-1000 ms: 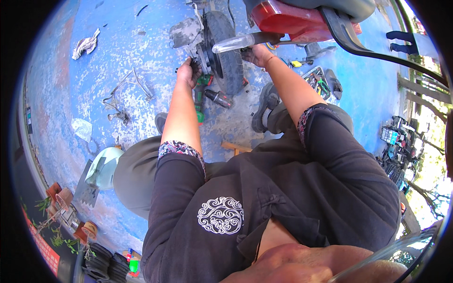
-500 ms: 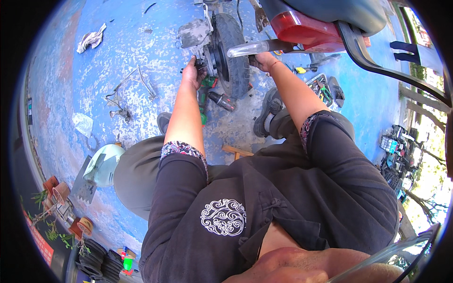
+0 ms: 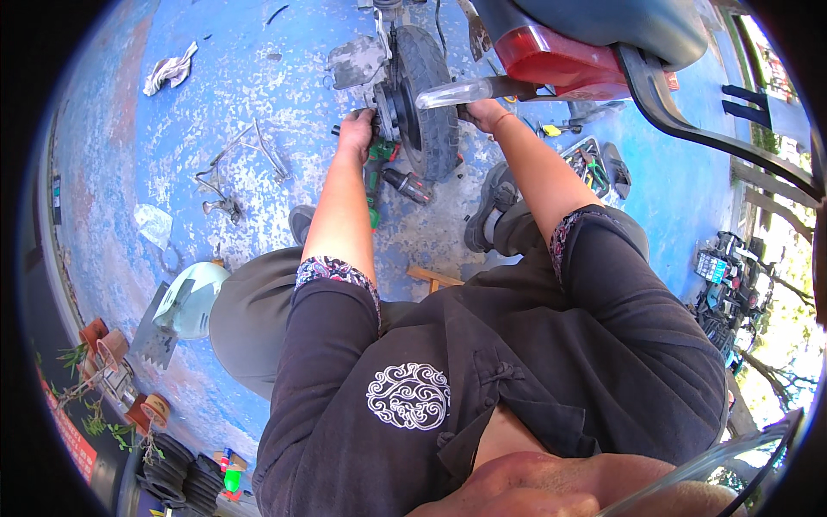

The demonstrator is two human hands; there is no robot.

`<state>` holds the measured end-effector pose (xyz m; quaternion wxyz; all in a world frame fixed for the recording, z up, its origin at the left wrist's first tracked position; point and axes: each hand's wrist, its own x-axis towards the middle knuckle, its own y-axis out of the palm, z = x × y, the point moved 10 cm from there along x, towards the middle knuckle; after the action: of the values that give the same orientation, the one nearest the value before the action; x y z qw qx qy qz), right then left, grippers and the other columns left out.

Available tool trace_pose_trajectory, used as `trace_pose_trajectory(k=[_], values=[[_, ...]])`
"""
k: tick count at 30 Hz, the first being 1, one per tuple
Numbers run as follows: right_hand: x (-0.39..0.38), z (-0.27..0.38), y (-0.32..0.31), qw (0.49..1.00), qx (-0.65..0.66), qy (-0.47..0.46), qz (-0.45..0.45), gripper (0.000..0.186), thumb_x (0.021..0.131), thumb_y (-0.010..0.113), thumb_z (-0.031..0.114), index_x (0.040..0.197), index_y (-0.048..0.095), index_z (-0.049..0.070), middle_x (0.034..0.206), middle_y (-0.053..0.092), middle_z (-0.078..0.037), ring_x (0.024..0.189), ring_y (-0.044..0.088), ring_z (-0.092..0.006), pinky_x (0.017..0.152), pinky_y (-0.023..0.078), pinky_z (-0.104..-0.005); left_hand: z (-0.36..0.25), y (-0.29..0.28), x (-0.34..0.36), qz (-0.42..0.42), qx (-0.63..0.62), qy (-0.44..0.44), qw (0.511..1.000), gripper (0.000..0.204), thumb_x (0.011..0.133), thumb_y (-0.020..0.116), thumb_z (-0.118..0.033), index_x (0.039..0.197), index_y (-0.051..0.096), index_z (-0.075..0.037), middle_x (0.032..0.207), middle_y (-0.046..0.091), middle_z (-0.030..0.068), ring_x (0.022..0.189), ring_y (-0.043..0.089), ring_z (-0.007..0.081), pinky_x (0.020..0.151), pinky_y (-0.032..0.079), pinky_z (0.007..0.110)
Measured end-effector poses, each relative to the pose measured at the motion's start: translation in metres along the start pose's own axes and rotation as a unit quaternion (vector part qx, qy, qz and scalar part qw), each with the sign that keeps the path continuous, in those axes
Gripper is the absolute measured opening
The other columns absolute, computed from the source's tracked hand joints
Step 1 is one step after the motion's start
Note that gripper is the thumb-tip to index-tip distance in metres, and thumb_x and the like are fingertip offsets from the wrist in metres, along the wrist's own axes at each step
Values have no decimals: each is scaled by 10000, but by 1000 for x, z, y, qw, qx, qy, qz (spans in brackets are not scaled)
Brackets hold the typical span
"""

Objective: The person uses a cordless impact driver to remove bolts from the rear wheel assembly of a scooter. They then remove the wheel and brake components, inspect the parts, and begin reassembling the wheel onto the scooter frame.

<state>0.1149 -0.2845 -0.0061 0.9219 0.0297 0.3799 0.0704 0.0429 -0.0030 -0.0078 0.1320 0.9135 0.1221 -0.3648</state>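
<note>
In front of me an upright black scooter wheel point(image 3: 435, 138) stands under the raised scooter tail. My left hand point(image 3: 357, 133) is at its left side, fingers curled around something dark by the hub point(image 3: 386, 110); a short dark rod end point(image 3: 336, 130) pokes out left of it. What it grips is hidden. My right hand point(image 3: 484, 113) reaches to the wheel's right side, close to the tyre, below a clear-lensed turn signal point(image 3: 454, 92). Its fingertips are out of sight behind the wheel. A green and black cordless drill point(image 3: 405, 183) lies on the floor below my left hand.
The red tail light point(image 3: 551, 65) and seat overhang at upper right. Beside my right foot is a tray of tools point(image 3: 586, 164). A metal stand point(image 3: 237, 168), a rag point(image 3: 170, 69) and a pale helmet-like shell point(image 3: 191, 302) lie left. Potted plants point(image 3: 112, 349) line the left edge.
My left hand has turned and its fingers have curled in closer at the hub. My right hand has hardly moved. The wheel looks the same.
</note>
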Motion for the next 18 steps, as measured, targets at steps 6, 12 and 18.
trace_pose_trajectory(k=[6, 12, 18], values=[[11, 9, -3, 997, -37, -60, -2, 308, 984, 584, 226, 1244, 560, 63, 1063, 626, -52, 840, 596, -172, 759, 527, -335, 3, -1, 13, -7, 70, -3, 998, 306, 975, 590, -310, 1085, 629, -27, 773, 578, 43, 603, 532, 136, 518, 453, 300], [15, 30, -11, 967, -181, -166, -70, 334, 983, 562, 265, 1186, 612, 4, 990, 641, -102, 797, 590, -182, 709, 501, -325, -1, -12, 30, -71, 197, 43, 977, 554, 950, 587, -436, 1138, 642, 82, 1023, 658, 224, 944, 625, 317, 815, 478, 390], [6, 25, -32, 969, -150, -179, -79, 384, 989, 564, 272, 1064, 673, -88, 882, 700, -127, 732, 629, -201, 672, 508, -350, -10, 10, -2, -108, 260, 95, 955, 666, 939, 556, -492, 1129, 636, 142, 1136, 639, 343, 1131, 603, 425, 977, 450, 421]])
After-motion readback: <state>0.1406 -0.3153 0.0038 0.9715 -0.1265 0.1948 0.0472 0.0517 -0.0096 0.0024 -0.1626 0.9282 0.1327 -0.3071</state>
